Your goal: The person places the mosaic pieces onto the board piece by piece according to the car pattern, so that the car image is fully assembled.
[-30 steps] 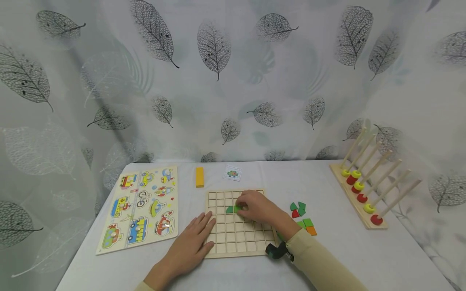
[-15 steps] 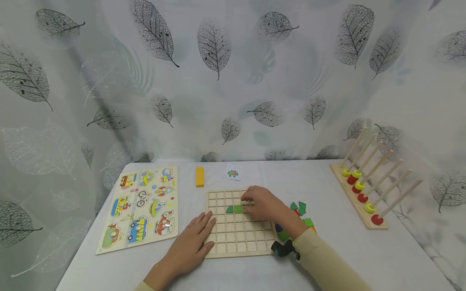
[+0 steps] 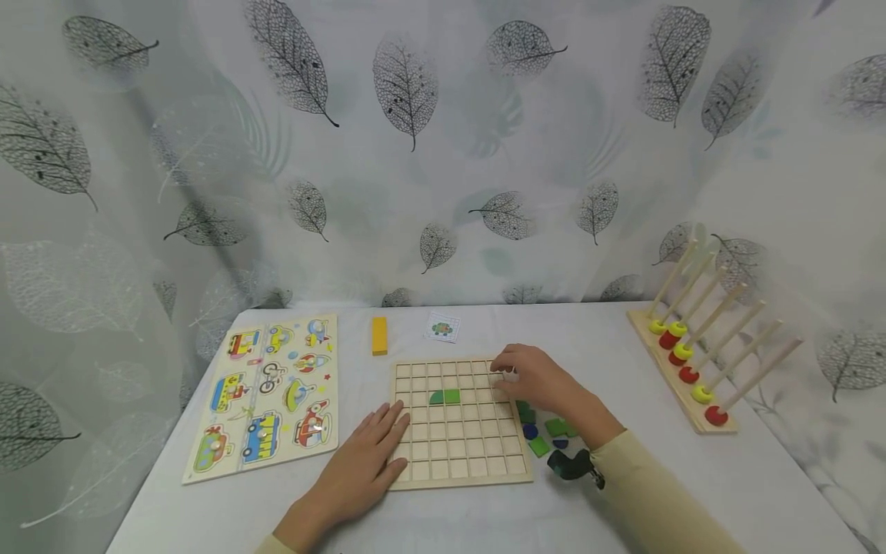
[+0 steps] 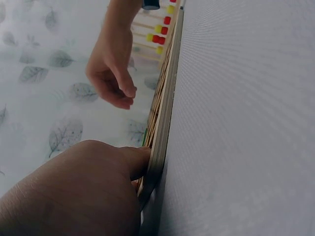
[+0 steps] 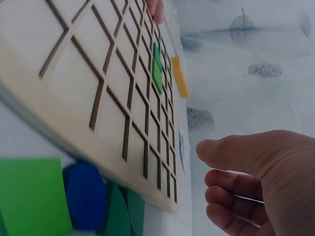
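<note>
- The pale wooden grid board lies flat at the lower centre of the head view, on the white cloth-covered surface.
- The left hand rests on the board's lower left corner, fingers straight and spread flat, pinning it down; the left wrist view shows fingertips pressed against the board's edge.
- The right hand hovers over the board's upper right corner, fingers loosely curled with nothing between them; the right wrist view shows the thumb and fingers apart and empty.
- Two small green wooden tiles sit side by side in cells near the board's middle, one with a rounded edge, one square.
- More loose flat tiles in green and blue lie just right of the board, beneath the right wrist.
- These tiles look light, stiff and smooth, so likely to slide; a pinch on opposite edges with thumb and forefinger seems the surest hold.
- The board looks thin and light, apt to shift unless pressed.
</note>
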Available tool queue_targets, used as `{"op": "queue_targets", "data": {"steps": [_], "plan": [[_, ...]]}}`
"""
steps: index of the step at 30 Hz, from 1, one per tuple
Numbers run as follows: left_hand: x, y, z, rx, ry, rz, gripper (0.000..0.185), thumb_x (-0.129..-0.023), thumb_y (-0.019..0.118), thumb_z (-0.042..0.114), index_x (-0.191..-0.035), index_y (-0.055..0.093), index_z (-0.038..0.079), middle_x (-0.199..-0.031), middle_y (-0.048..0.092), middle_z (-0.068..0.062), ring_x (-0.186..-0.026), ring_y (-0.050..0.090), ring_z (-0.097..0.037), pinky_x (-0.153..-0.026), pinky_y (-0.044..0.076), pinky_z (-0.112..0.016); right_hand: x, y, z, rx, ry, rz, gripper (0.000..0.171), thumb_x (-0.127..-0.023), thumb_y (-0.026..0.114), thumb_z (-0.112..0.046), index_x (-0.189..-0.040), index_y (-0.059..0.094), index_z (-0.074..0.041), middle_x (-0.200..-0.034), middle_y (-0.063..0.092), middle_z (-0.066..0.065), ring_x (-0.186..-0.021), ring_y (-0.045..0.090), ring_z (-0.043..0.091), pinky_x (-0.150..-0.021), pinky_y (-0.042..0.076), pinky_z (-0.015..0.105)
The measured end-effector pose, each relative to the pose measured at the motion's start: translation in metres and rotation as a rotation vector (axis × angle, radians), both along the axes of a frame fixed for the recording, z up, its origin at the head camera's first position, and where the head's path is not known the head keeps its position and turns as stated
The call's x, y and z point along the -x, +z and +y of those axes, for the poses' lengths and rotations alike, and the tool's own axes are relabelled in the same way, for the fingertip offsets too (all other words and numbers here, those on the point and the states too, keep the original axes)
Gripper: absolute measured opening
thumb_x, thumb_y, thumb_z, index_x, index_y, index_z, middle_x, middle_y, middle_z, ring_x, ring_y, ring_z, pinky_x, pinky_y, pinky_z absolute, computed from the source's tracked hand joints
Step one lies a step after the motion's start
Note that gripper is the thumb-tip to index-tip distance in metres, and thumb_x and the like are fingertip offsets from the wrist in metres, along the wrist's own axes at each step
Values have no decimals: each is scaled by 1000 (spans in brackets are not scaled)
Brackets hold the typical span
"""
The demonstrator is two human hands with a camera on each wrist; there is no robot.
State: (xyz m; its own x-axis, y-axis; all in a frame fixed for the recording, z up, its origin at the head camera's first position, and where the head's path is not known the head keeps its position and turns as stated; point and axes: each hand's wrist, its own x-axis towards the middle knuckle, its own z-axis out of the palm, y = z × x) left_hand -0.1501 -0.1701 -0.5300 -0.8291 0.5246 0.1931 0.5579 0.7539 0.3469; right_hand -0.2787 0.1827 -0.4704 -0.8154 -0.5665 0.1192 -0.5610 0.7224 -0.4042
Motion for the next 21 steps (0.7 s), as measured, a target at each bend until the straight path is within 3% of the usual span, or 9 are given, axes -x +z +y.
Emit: {"op": "queue_targets", "data": {"steps": [7, 21], "plan": [[0, 0, -1, -5, 1, -15, 65, -113, 56, 35, -166, 41, 2, -176, 28, -15, -162, 25, -35, -132, 21, -52, 1, 2, 25, 3, -27, 29, 20, -96, 85, -13, -115, 80, -9, -110, 73, -1, -97, 66, 19, -85, 61, 40], [0, -2, -2, -17, 1, -10, 65, -112, 57, 34, -167, 41, 2, -176, 29, -16, -162, 26, -36, -132, 22, -52, 2, 0, 70, -55, -189, -70, 18, -96, 84, -15, -114, 82, -10, -106, 73, -1, -97, 64, 21, -88, 62, 44]]}}
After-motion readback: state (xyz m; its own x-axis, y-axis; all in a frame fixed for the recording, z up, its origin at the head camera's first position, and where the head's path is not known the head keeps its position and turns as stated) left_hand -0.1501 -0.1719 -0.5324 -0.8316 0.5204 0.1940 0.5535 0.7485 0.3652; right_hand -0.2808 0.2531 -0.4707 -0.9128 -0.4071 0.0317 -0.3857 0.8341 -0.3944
